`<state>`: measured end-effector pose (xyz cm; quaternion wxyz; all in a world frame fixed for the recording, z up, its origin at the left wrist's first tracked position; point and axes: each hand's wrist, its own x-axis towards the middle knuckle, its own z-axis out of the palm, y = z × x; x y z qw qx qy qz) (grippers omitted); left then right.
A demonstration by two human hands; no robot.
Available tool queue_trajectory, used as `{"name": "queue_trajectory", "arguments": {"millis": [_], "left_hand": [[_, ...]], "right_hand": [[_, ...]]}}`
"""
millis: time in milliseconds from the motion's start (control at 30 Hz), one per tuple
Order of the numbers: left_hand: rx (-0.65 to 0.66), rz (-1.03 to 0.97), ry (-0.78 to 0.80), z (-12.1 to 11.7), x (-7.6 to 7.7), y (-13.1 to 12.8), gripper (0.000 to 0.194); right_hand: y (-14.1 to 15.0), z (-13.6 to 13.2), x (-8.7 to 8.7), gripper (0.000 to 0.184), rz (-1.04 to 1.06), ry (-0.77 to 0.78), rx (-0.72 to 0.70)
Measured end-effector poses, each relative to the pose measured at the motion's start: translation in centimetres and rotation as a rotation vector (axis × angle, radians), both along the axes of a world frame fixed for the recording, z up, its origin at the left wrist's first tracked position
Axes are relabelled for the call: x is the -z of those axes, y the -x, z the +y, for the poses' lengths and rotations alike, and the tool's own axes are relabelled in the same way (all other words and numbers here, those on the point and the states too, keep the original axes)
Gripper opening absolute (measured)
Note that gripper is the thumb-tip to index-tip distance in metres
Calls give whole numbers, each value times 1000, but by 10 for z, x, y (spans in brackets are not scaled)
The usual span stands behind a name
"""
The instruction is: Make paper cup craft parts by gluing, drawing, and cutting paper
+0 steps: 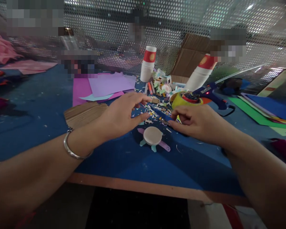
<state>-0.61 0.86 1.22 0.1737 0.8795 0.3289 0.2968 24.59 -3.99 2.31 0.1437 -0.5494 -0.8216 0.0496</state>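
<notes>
Paper turtle-like figure (152, 135) lies near on the worktop (124, 165), presumably for easy reach; left hand (122, 109), fingers parted, empty; right hand (197, 122), fingers curled, grasp indiscernible.

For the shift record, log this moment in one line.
left hand: open; right hand: fingers curled near multicoloured paper scraps, grip unclear; round white disc with purple and mint paper tabs: on blue table, untouched

The turtle-like figure (153, 135) is off-white, lilac and mint, the tabletop (124, 160) blue, the cups (148, 62) red-and-white.
</notes>
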Motion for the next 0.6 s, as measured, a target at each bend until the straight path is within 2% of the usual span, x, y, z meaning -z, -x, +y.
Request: {"name": "queue_trajectory", "arguments": {"millis": [100,300,467,600], "left_hand": [[107,60,-219,-5,2,-8,37],[82,215,-213,-10,0,-19,18],[5,203,-330,-7,-2,-13,23],[-14,156,-379,-6,1,-13,21]], "right_hand": [[10,-9,-3,17,96,-31,-18],[21,-19,-1,14,203,-88,-72],[17,-14,4,21,374,-164,-4],[18,-11,6,20,538,-221,-40]]}}
